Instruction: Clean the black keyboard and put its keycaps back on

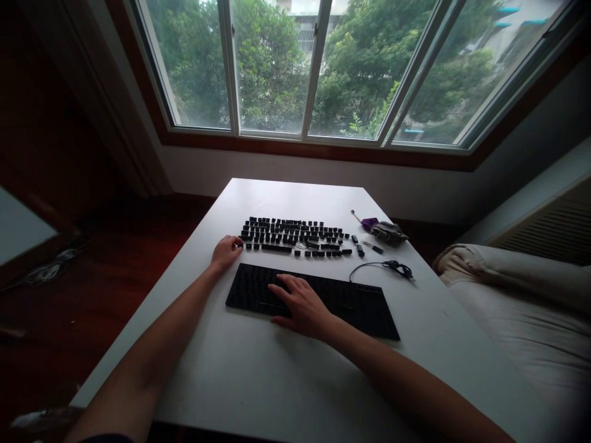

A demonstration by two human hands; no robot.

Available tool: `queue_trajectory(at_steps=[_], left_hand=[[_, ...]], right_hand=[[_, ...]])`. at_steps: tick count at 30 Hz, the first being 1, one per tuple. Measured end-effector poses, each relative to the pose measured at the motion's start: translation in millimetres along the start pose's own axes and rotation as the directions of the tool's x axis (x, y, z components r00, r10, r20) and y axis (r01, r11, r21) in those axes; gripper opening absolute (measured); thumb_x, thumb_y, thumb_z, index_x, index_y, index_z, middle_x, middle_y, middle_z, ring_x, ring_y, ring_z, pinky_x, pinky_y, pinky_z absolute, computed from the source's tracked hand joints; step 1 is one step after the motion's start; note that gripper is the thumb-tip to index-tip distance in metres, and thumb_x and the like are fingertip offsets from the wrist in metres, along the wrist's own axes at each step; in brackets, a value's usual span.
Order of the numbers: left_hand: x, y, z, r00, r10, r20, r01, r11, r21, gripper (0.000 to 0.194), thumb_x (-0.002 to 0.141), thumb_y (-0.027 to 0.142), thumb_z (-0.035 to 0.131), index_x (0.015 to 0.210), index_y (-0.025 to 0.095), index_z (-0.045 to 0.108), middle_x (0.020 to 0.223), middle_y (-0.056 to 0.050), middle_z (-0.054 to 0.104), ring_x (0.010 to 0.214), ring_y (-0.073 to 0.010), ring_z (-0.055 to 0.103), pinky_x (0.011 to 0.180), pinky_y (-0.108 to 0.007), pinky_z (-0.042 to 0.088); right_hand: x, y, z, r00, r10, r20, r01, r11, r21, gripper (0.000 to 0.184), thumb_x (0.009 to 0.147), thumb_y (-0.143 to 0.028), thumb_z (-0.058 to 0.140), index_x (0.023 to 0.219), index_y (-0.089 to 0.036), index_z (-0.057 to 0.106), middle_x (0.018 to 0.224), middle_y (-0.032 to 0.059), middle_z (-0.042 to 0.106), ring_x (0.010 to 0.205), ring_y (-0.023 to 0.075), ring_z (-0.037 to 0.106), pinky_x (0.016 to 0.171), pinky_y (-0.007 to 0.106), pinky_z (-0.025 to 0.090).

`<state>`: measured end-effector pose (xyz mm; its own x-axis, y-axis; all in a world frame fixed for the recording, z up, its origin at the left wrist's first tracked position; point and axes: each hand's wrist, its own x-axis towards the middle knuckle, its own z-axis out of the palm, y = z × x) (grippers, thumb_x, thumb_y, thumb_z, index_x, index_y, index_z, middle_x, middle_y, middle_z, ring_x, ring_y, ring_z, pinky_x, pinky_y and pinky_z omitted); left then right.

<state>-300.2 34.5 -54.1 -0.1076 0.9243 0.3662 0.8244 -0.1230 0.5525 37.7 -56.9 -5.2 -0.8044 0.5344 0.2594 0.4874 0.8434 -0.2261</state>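
A black keyboard (369, 312) lies flat on the white table, its cable leading off the far right side. Beyond it, loose black keycaps (276, 236) are laid out in rows, with a long space bar cap (276, 248) in the nearest row. At the left end of these rows, my left hand (226, 251) has its thumb and fingers closed on a small dark keycap. My right hand (302, 303) rests over the middle of the keyboard, fingers stretched out and apart, holding nothing. It hides part of the keyboard's surface.
On the right of the table (272, 400) lie a coiled black cable (398, 268), a small dark tool (372, 247), a grey cloth (388, 231) with a purple piece (369, 223), and a thin stick (355, 216). A pale sofa (521, 320) stands to the right.
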Motion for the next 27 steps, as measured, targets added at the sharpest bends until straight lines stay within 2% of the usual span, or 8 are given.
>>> queue_trajectory(at_steps=[2,5,11,15,17,20,24,27], left_hand=[[-1,3,-0.4,1.000,0.015,-0.010,-0.015,0.999,0.037,0.020,0.082,0.025,0.062,0.100,0.022,0.071,0.099,-0.006,0.065,0.088,-0.0217,0.061,0.085,-0.036,0.050],[-4,6,-2.7,1.000,-0.002,-0.012,0.002,0.999,0.040,0.021,0.083,0.027,0.063,0.101,0.022,0.072,0.098,-0.006,0.066,0.088,-0.0223,0.062,0.084,-0.036,0.050],[-17,8,-16.3,0.996,-0.080,0.048,0.085,0.987,-0.132,0.027,0.082,0.033,0.063,0.105,0.023,0.073,0.099,-0.004,0.071,0.086,-0.0204,0.064,0.081,-0.034,0.051],[-33,15,-31.9,0.990,-0.009,0.142,0.048,0.962,-0.269,0.032,0.083,0.042,0.065,0.106,0.021,0.072,0.106,-0.006,0.071,0.090,-0.0206,0.064,0.080,-0.033,0.052],[-42,21,-41.0,0.969,0.046,0.242,0.039,0.942,-0.334,0.036,0.084,0.047,0.066,0.107,0.020,0.071,0.104,-0.007,0.071,0.091,-0.0206,0.064,0.078,-0.032,0.051],[-57,32,-55.3,0.905,0.112,0.410,0.066,0.916,-0.396,0.039,0.084,0.048,0.066,0.108,0.018,0.070,0.098,-0.006,0.071,0.081,-0.0181,0.063,0.074,-0.030,0.051],[-73,44,-71.8,0.842,0.225,0.490,-0.007,0.913,-0.408,0.030,0.084,0.043,0.069,0.102,0.019,0.071,0.093,-0.004,0.068,0.081,-0.0170,0.060,0.074,-0.029,0.049],[-82,48,-78.7,0.805,0.229,0.547,-0.009,0.927,-0.376,0.029,0.084,0.043,0.069,0.101,0.020,0.070,0.093,-0.004,0.067,0.079,-0.0165,0.058,0.069,-0.028,0.047]], right_hand=[[0,1,6,1.000,0.003,-0.008,-0.003,0.999,-0.050,0.085,0.078,-0.059,0.077,0.149,-0.023,0.048,0.155,0.0196,0.042,0.140,0.0393,0.041,0.113,0.056,0.037],[-2,8,9,0.999,0.010,-0.043,-0.014,0.996,-0.092,0.087,0.078,-0.064,0.075,0.148,-0.021,0.049,0.154,0.0206,0.043,0.140,0.0399,0.041,0.114,0.057,0.036],[-6,26,12,0.994,-0.057,-0.097,0.044,0.991,-0.127,0.067,0.085,-0.061,0.069,0.136,-0.017,0.061,0.142,0.0211,0.054,0.129,0.0371,0.052,0.105,0.054,0.045],[-9,34,12,0.989,-0.105,-0.101,0.090,0.986,-0.143,0.061,0.088,-0.058,0.067,0.134,-0.019,0.062,0.140,0.0194,0.057,0.131,0.0363,0.051,0.105,0.053,0.045],[-10,36,11,0.989,-0.114,-0.099,0.100,0.985,-0.139,0.061,0.088,-0.058,0.067,0.135,-0.019,0.062,0.140,0.0189,0.057,0.131,0.0357,0.051,0.105,0.053,0.045],[-9,37,12,0.988,-0.114,-0.100,0.101,0.987,-0.121,0.060,0.088,-0.057,0.068,0.135,-0.019,0.062,0.140,0.0187,0.057,0.130,0.0351,0.051,0.106,0.053,0.045],[-7,38,13,0.990,-0.107,-0.094,0.099,0.991,-0.085,0.061,0.087,-0.057,0.068,0.135,-0.020,0.062,0.140,0.0181,0.056,0.131,0.0349,0.050,0.107,0.054,0.043],[-6,37,13,0.992,-0.096,-0.080,0.091,0.994,-0.066,0.060,0.088,-0.057,0.067,0.136,-0.021,0.062,0.141,0.0175,0.056,0.131,0.0347,0.050,0.108,0.054,0.042]])
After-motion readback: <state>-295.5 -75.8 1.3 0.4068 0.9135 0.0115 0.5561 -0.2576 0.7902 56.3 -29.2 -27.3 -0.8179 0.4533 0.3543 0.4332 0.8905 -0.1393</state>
